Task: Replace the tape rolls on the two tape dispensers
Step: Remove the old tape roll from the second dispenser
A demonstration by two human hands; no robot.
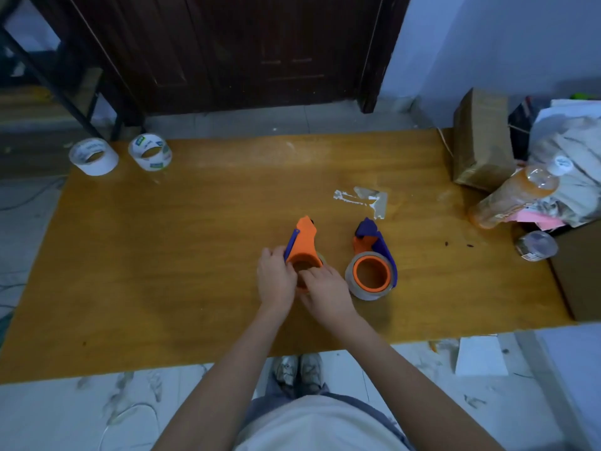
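Note:
An orange tape dispenser (304,245) with a blue side lies in the middle of the wooden table (162,255). My left hand (275,279) grips its left side and my right hand (323,291) holds its hub end, where a thin clear roll peeks out. Just to the right lies a second dispenser (374,245), blue and orange, with a clear tape roll (370,276) on its orange hub. Two fresh rolls stand at the table's far left corner: a white one (93,156) and a clear one with printed labels (150,152).
A scrap of used tape (364,198) lies beyond the dispensers. At the right edge are a cardboard box (481,141), a tipped orange-tinted bottle (514,196), a small jar (536,246) and a heap of papers and bags. My shoes show below the near edge.

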